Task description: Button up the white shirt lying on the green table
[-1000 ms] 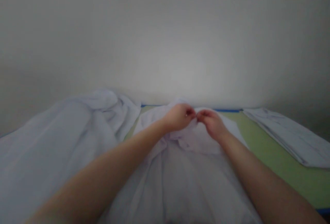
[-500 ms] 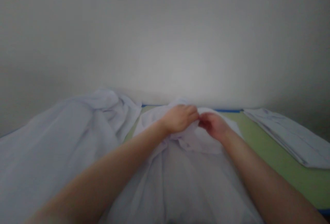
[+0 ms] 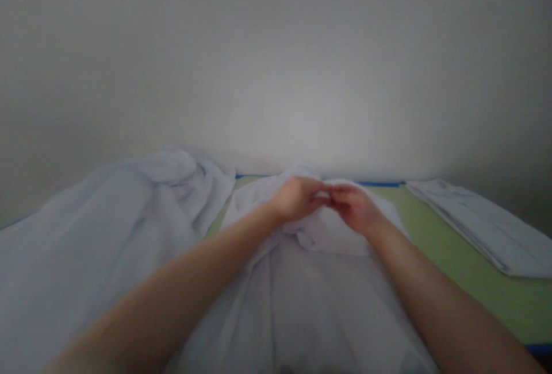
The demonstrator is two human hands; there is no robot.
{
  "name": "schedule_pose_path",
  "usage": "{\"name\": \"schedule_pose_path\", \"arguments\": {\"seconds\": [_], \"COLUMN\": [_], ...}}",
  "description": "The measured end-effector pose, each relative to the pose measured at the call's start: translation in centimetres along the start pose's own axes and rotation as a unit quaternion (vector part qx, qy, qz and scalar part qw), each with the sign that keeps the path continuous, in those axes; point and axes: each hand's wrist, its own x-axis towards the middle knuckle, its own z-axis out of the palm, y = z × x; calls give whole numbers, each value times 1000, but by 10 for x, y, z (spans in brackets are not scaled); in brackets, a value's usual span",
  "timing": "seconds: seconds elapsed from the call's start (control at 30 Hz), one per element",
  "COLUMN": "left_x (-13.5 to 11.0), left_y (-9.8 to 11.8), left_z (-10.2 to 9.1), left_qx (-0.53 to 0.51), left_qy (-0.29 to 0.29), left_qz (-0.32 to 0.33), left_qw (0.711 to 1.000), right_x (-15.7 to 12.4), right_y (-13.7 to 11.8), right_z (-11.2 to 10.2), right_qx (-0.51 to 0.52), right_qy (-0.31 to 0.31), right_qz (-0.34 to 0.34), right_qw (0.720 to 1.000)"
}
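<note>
One heap of loose white cloth (image 3: 107, 219), far left, crumpled. One white garment (image 3: 319, 299), centre, spread flat on the green surface (image 3: 448, 259), its far end under both hands. Left hand (image 3: 295, 199) and right hand (image 3: 356, 208), fingertips meeting, each pinched onto that garment's upper edge, apparently steadying one small spot. One folded white stack (image 3: 483, 227), far right, lying apart.

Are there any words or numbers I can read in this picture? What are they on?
None can be read.
The shirt that the left hand and right hand pinch looks plain white.
The cloth heap on the left looks plain too.
The folded stack on the right has faint grey marks, too blurred to read.
</note>
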Motion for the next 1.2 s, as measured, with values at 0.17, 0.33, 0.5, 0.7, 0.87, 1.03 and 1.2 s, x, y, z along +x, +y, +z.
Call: {"name": "schedule_pose_path", "arguments": {"seconds": [0.17,0.33,0.5,0.7,0.87,1.03,1.2], "left_x": [3,7,10,16,13,-17,-82], "left_y": [-4,-3,0,-5,-13,-39,-99], "left_z": [4,2,-8,-44,-85,-137,-208], "left_qx": [-66,-86,-106,-30,94,245,402], "left_qy": [54,49,31,98,148,138,95], "left_qz": [-107,-112,-64,-70,-84,-174,-225], "left_qw": [991,989,992,992,981,944,882], "right_x": [3,7,9,0,-6,15,22], "right_y": [3,4,4,19,37,15,-34], "right_z": [3,2,1,5,10,-13,-73], "right_qx": [-39,-171,-219,-438,-553,-522,-417], "right_qy": [64,109,101,-6,-66,55,250], "right_qz": [-65,-119,-122,-90,-78,-115,-102], "right_qw": [995,972,963,894,827,844,868]}}
